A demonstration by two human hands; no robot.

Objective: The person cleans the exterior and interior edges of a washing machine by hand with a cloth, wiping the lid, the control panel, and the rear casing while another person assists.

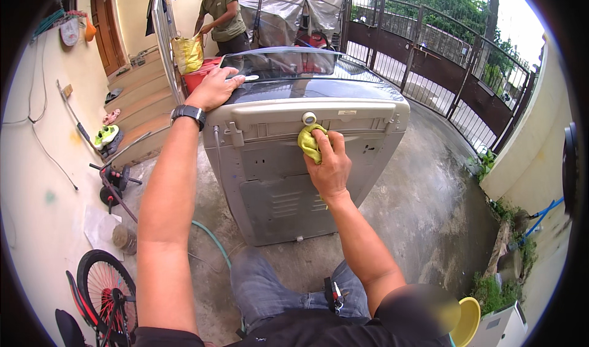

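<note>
A grey top-loading washing machine (282,206) stands in front of me with its back panel toward me and a dark glossy lid (294,65) on top. My right hand (329,166) grips a crumpled yellow-green cloth (312,143) and presses it against the upper back panel. Just above the cloth sits a round white water inlet (308,119). My left hand (213,89) rests on the machine's top left corner, fingers spread, holding nothing; a dark watch is on that wrist.
Beyond the machine a person (222,15) handles a yellow bag (188,53) over a red tub (199,74). Steps with shoes (109,137) rise at the left, above a bicycle wheel (105,292). A teal hose (211,239) lies on the concrete. A dark metal gate (423,52) closes the far right.
</note>
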